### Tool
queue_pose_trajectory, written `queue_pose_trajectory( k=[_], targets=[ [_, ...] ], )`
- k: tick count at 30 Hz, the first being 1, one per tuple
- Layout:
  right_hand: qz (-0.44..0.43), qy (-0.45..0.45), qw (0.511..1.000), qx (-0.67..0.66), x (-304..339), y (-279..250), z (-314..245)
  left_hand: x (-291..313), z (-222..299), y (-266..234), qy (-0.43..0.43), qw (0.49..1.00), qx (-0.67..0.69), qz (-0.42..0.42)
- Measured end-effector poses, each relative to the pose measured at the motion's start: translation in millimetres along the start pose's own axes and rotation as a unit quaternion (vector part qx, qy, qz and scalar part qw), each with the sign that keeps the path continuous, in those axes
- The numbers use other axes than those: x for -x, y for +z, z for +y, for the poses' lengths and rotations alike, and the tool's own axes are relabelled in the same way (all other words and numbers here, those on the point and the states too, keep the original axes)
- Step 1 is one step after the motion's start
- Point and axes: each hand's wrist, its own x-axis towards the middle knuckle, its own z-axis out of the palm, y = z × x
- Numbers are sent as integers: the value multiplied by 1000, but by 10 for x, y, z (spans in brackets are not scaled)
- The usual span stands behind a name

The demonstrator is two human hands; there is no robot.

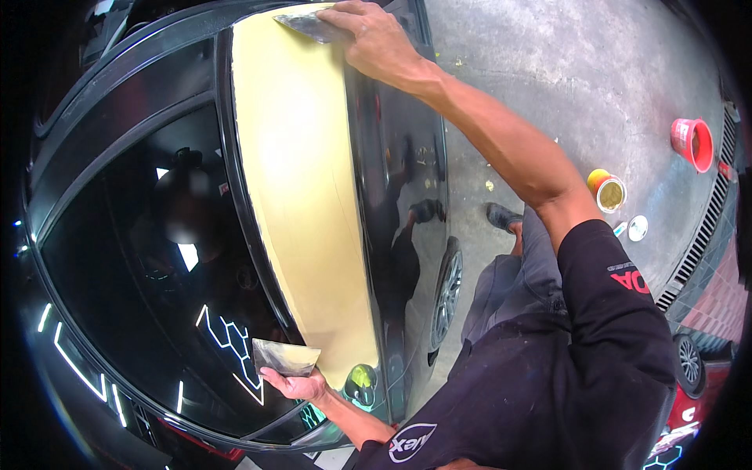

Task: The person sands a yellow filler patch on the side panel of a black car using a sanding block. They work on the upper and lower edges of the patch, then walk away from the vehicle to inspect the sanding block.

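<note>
Fingers of the right hand and left hand pinch scrapers; tilting the right one could scratch the yellow patch.

Two hands, two scrapers, one yellow panel, one bucket, one can, one white disc, two wheels.

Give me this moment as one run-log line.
left hand: holds smeared scraper | right hand: holds second scraper at far end of yellow car panel | floor: open can, red bucket
</note>
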Motion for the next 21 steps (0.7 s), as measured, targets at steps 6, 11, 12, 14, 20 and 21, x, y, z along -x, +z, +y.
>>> queue_pose_trajectory(
  k=[6,11,12,14,20,21],
  targets=[
    [-43,-64,997,-20,164,-122,-103,14,11,24,-16,999,24,-19],
    [-59,-101,992,-37,465,-246,-288,27,19,133,-27,998,42,-34],
    [-63,-103,992,-41,541,-263,-327,39,25,158,-29,998,45,-37],
    [-86,-93,991,-36,710,-307,-435,55,33,184,-33,997,48,-40],
    [-139,-97,985,-19,1168,-456,-732,35,29,180,-29,998,40,-46],
    [-145,-93,985,-18,1240,-490,-786,24,14,167,-28,997,48,-53]
  ],
)
